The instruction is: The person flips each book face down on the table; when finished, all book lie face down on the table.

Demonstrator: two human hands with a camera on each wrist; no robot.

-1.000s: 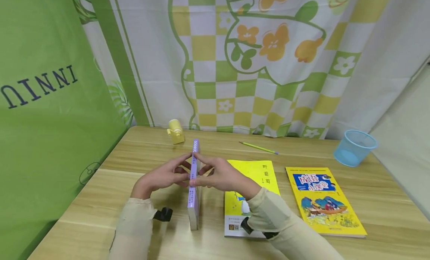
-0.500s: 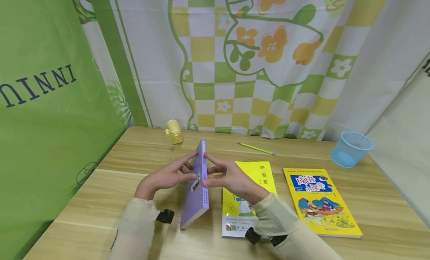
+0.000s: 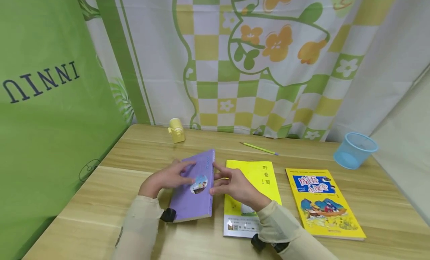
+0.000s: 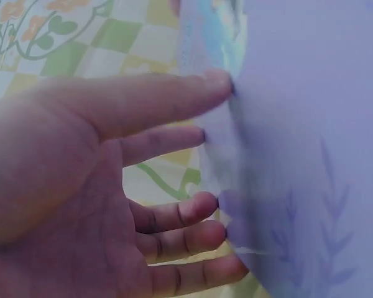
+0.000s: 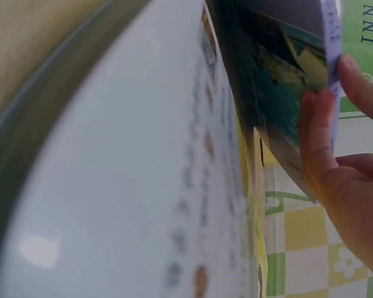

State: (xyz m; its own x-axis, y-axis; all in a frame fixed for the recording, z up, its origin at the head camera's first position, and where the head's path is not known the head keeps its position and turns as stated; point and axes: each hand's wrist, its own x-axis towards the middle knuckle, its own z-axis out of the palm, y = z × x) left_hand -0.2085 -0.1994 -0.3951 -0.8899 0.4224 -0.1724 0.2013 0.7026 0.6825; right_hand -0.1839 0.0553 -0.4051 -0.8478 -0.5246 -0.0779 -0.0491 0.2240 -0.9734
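Note:
A purple book [image 3: 188,202] with an oval picture on its front cover tilts over the table, its spine side raised to the right. My left hand [image 3: 168,178] lies over the cover's left part, fingers extended. The left wrist view shows that hand's thumb and fingertips [image 4: 202,208] against the purple cover. At the spine, my right hand [image 3: 236,185] pinches the book between thumb and fingers. In the right wrist view, the right hand [image 5: 354,198] has fingers on the darker, pictured back side and a fingertip at the spine.
Right of the purple book lies a yellow book [image 3: 250,170], partly under the right forearm. Farther right is another yellow book [image 3: 329,204]. A pencil [image 3: 258,148], a small yellow object [image 3: 176,131] and a blue mesh basket [image 3: 352,151] stand or lie toward the back of the wooden table [image 3: 100,200].
The purple book has gone from upright on edge to tilting left, so its front cover now faces up. The right hand has moved slightly right with the spine; the left hand has come over the cover.

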